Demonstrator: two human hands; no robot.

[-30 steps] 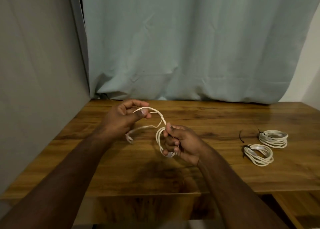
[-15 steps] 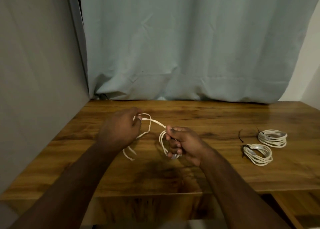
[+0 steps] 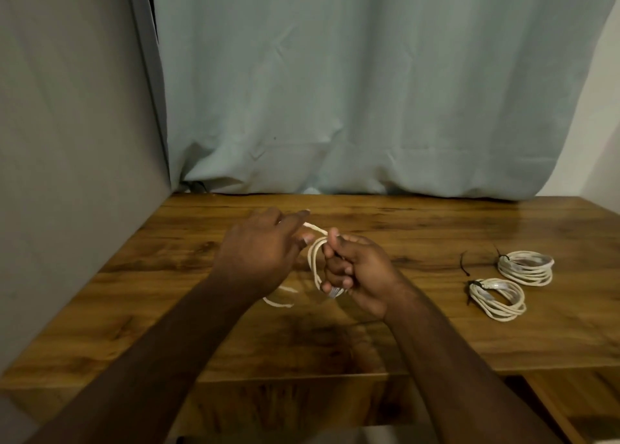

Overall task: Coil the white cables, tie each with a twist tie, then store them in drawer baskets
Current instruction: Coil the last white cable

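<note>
Above the middle of the wooden table point(image 3: 419, 336), my right hand point(image 3: 357, 272) grips several loops of a white cable point(image 3: 314, 265). My left hand point(image 3: 260, 252) sits just left of it and pinches the cable's free strand, which runs from its fingertips to the coil. A loose tail of the same cable hangs below my left wrist. Two coiled white cables lie at the right of the table, the far one point(image 3: 526, 268) and the near one point(image 3: 496, 298), each bound with a black twist tie. A spare black twist tie point(image 3: 464, 263) lies beside them.
A pale blue curtain point(image 3: 369, 91) hangs behind the table's far edge. A grey wall point(image 3: 67, 141) borders the table on the left. A lower wooden surface point(image 3: 577, 406) shows at the bottom right, below the table's front edge.
My left hand has swung down and right toward my right hand, bringing the free strand close to the coil. The loose tail has shortened. My right hand has kept its grip.
</note>
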